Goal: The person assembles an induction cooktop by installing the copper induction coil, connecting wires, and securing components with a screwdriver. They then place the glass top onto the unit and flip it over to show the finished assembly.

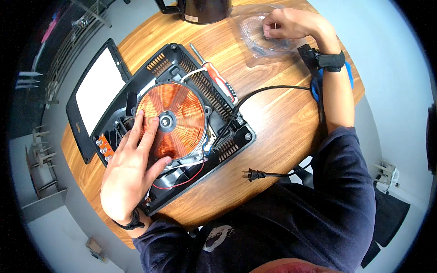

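Wooden table (282, 120) — copper coil (185, 123) under spread left hand (127, 168); right hand (291, 24) curled — grip unclear.

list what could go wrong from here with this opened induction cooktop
The left grip rests on the copper coil, which might get scuffed or shifted. The red-handled screwdriver lies alongside the vented casing and could roll if bumped. The two-prong plug lies near the edge of the table; its cord might snag.
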A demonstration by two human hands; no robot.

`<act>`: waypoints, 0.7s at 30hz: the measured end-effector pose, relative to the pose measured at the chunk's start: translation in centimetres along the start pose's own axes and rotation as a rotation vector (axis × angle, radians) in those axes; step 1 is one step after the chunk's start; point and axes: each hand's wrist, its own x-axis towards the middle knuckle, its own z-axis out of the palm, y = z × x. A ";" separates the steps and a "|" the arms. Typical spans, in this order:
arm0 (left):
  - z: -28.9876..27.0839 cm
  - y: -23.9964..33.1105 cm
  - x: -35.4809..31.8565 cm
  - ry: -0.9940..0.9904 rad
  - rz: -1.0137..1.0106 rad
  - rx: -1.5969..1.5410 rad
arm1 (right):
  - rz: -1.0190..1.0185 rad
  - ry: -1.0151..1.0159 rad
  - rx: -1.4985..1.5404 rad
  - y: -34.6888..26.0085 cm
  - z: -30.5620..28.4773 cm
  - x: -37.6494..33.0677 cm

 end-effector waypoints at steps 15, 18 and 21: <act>-0.1 0.7 0.1 -0.036 -0.023 0.044 | 0.031 -0.100 0.104 -1.9 -1.4 -0.3; 0.0 0.6 0.1 -0.026 -0.014 0.038 | 0.021 -0.097 0.106 -1.2 -0.9 -0.3; -0.1 0.9 0.3 -0.048 -0.030 0.053 | -0.007 -0.108 0.117 -1.6 -1.0 -0.2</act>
